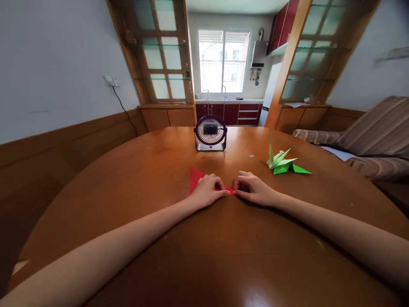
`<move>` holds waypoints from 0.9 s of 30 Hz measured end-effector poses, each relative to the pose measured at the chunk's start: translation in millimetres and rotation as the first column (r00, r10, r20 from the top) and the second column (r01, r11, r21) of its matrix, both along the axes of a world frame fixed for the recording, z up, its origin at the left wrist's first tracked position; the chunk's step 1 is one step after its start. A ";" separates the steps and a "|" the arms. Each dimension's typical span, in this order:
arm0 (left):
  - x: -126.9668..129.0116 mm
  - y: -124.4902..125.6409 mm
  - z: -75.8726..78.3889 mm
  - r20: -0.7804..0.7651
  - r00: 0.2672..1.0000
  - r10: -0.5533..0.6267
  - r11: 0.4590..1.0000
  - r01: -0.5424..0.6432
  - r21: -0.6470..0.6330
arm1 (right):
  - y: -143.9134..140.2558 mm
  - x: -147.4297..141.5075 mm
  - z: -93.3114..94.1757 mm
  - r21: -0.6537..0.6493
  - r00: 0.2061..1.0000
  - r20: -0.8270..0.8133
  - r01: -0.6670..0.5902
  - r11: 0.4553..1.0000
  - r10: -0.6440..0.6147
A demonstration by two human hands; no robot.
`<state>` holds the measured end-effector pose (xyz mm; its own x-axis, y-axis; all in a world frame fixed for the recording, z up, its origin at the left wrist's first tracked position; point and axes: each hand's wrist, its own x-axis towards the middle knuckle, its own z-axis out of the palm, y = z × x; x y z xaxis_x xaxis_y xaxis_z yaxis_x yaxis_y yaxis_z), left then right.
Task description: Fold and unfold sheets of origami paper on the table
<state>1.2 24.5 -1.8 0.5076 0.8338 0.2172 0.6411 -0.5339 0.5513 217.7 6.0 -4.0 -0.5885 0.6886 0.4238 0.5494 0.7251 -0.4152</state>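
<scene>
So the red origami paper point(194, 180) is lying on the wooden table point(198, 251), roughly midway between its left and right edges and this side of the far edge. Its wide end sticks out past the left hand point(207, 189), and it narrows to a tip on the right. The left hand is pressed over the middle, thumb and fingertips clamped on the paper close to that tip. The right hand point(254, 188) is pinched at the very tip, thumb against forefinger, almost touching the left thumb.

My worry is the tip: if the two hands tug apart, I reckon it could tear, and if the left one slips, any crease there could end up crooked. The left hand also hides a lot of the sheet, so a bad edge would be easy to miss.

Toward the table's right edge there's a green origami figure point(283, 168), two shades, can't tell if it's one piece or two. A careless outward swing of the right hand might knock it. Nearer the far edge, a purple desk fan point(210, 131) faces this way. Can't tell if it's running, but a gust could lift loose paper.
</scene>
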 end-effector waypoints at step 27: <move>-7.5 14.9 -6.9 0.256 0.954 -0.156 0.962 0.206 -0.182 | -10.5 3.2 8.1 0.351 0.911 0.369 -0.321 0.879 0.185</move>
<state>-6.4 39.3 -8.7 0.6082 0.7719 0.1849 0.3815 -0.4885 0.7848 220.9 -4.6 4.0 -0.8670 0.3107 0.3895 0.3753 0.9215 0.1003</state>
